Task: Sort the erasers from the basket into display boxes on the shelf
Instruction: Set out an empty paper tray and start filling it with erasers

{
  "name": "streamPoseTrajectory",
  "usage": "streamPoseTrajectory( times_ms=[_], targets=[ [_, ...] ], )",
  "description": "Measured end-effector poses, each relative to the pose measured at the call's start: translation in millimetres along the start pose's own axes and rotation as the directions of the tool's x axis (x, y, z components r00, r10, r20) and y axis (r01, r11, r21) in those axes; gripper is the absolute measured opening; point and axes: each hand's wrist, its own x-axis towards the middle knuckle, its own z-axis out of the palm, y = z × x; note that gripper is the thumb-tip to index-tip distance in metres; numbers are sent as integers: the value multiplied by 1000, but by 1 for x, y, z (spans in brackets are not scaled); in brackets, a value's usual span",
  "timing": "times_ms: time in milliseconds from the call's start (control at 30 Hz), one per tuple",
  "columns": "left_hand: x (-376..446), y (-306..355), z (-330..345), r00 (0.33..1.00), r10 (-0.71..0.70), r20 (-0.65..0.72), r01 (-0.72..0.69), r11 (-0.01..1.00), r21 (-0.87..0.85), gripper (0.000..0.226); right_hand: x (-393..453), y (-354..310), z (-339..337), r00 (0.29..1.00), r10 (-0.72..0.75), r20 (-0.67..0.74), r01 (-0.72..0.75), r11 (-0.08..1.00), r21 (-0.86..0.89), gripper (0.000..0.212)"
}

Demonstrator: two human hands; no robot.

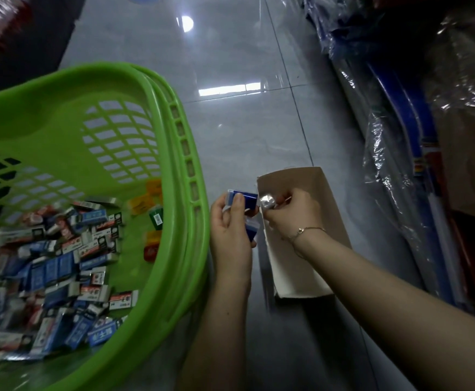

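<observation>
A: Nearest to us, what are the hands doing?

B: The left hand [230, 230] has its grip curled round a small stack of blue-wrapped rectangular erasers [243, 200], thumb pressed across the top one. The right hand [290, 213], a thin gold chain bracelet [305, 231] at the wrist, pinches something small and shiny at its fingertips, just beside that stack. I can't tell whether it is another eraser or a scrap of wrapping.

A: And the box?

B: An open white cardboard display box [295, 266] lies on the glossy grey tiled floor [244, 122], directly under the right hand. No shelf is recognisable from here.

A: The rest of the erasers?

B: Loose in the bright green slatted plastic basket [134, 114] to the left: a jumble of blue, white and red packs [61, 266], with a few yellow and green ones near the far wall.

A: What could go wrong?

B: The left hand's stack is held over bare floor, between basket and box. If the thumb eases, I'd expect the pieces to scatter across the slick tiles. The light box could also skid or tip if the right wrist nudges its wall. Beyond, plastic-wrapped blue-and-red goods [400, 108] lie along the right.
</observation>
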Motion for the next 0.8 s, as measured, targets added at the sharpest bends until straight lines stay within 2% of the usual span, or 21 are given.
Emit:
streamPoseTrajectory(
  times_ms=[133,300,433,500,567,633,733,800],
  targets=[
    [-1,2,0,1000,1,11,-1,1000,10,33,2,-2,1,1000,28,-9,-28,999,39,25],
    [-2,8,-1,1000,15,13,-15,1000,-6,33,-4,-4,-5,982,108,157,-131,981,143,13],
    [-11,17,0,988,151,44,-152,988,29,12,-17,-17,-31,958,144,249,-203,951,231,10],
    [-18,22,1,959,266,92,-275,956,101,10,-27,-26,-50,937,134,322,-280,839,467,7],
    [-25,29,4,921,361,148,-383,908,168,16,-38,-31,-70,900,81,428,-395,563,726,22],
    [-31,36,8,882,424,206,-458,874,162,24,-46,-32,-86,882,10,471,-446,339,828,34],
    [-39,47,15,877,388,282,-435,892,124,19,-54,-34,-102,900,-73,430,-414,165,895,42],
    [-44,53,18,912,267,311,-308,947,87,18,-56,-32,-108,914,-118,388,-374,123,919,52]
  ],
)
